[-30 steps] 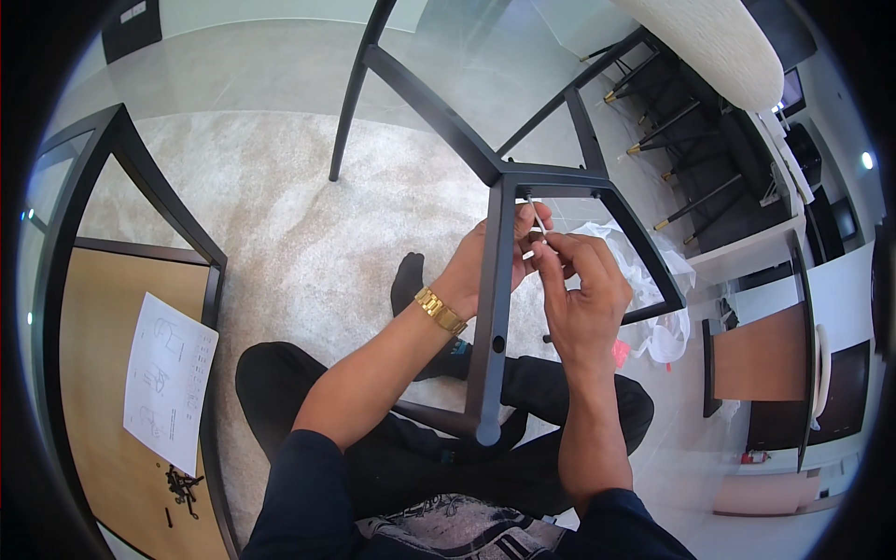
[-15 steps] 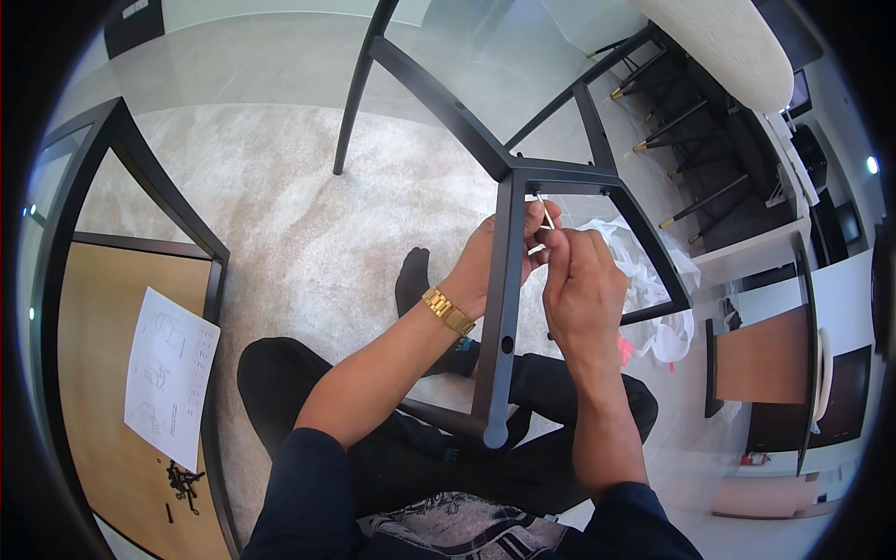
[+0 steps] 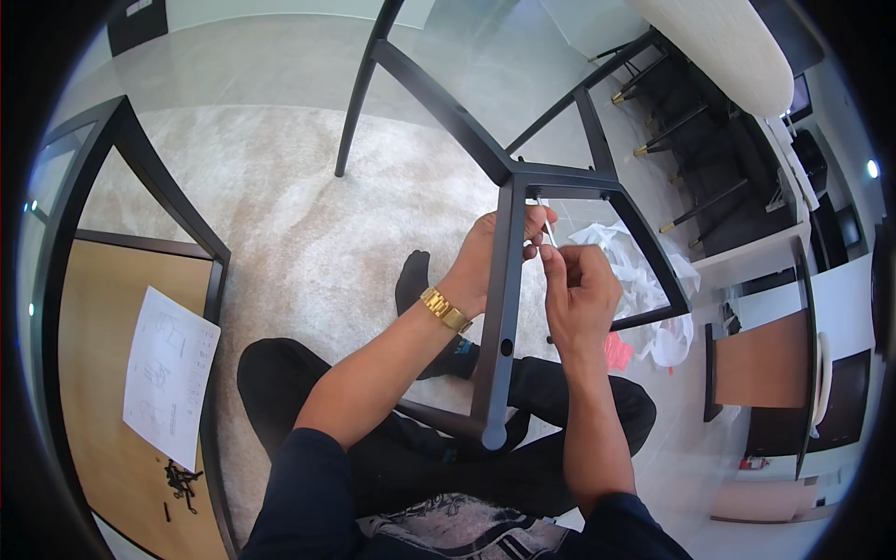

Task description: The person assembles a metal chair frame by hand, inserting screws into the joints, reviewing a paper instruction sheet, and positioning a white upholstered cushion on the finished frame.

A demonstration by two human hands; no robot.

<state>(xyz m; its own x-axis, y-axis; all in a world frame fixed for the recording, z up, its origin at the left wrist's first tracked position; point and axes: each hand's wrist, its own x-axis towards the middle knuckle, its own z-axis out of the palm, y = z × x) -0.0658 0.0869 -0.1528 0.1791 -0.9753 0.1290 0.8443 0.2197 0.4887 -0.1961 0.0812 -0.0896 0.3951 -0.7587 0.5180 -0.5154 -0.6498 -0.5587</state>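
Observation:
A black metal chair frame (image 3: 455, 110) stands tilted over my lap, its legs pointing various ways. My left hand (image 3: 473, 261), with a gold watch at the wrist, reaches behind the near bar. Its fingers close round a thin silver hex key (image 3: 549, 230) just under the frame's short crosspiece. The key's upper end meets a dark bolt (image 3: 539, 193) at that crosspiece. My right hand (image 3: 586, 291) pinches the key's lower end between thumb and fingers, inside the frame's opening. Part of the left palm is hidden by the bar.
To the left, a black-framed wooden panel (image 3: 140, 266) carries an instruction sheet (image 3: 171, 373) and a pile of black bolts (image 3: 180, 481). White plastic bags (image 3: 644, 271) lie beyond my right hand. A pale rug (image 3: 280, 224) covers the floor; black stools (image 3: 686, 121) stand far right.
My right hand has moved down and slightly left, its fingers now at the key's lower end. The left hand and chair frame have barely moved.

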